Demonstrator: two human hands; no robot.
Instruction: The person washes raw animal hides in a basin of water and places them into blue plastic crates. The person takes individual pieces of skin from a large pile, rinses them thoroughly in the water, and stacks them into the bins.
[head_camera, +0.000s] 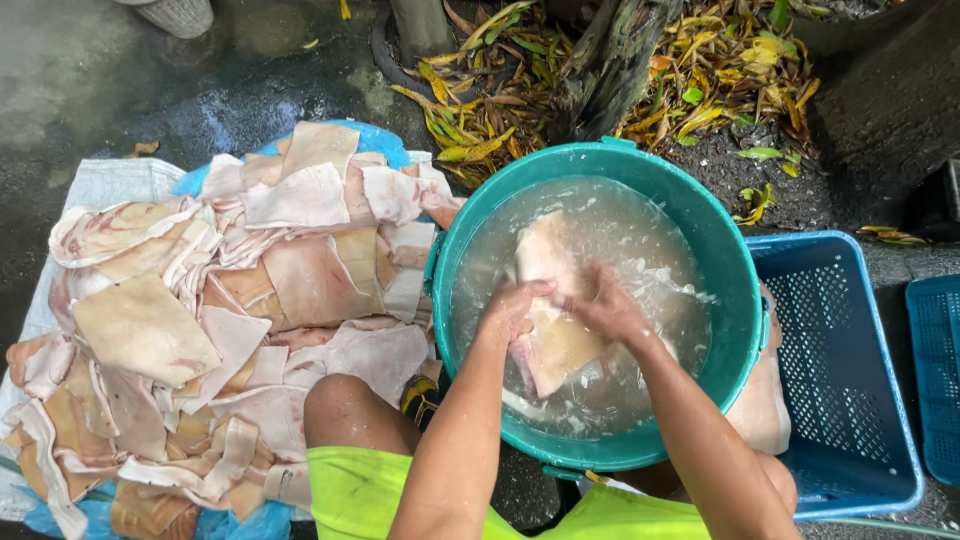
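Right of centre frame, both my hands sit in the teal tub of cloudy water, closed on one pale slab of pork skin. Left hand grips its left edge, right hand its right edge, so both are equally near, fingers curled tight. Slab's long axis runs approx top-to-bottom in frame, upper end away from me, lower end toward my knees. Heap of more skin pcs lies left of the tub on a sack; blue crate to the right.
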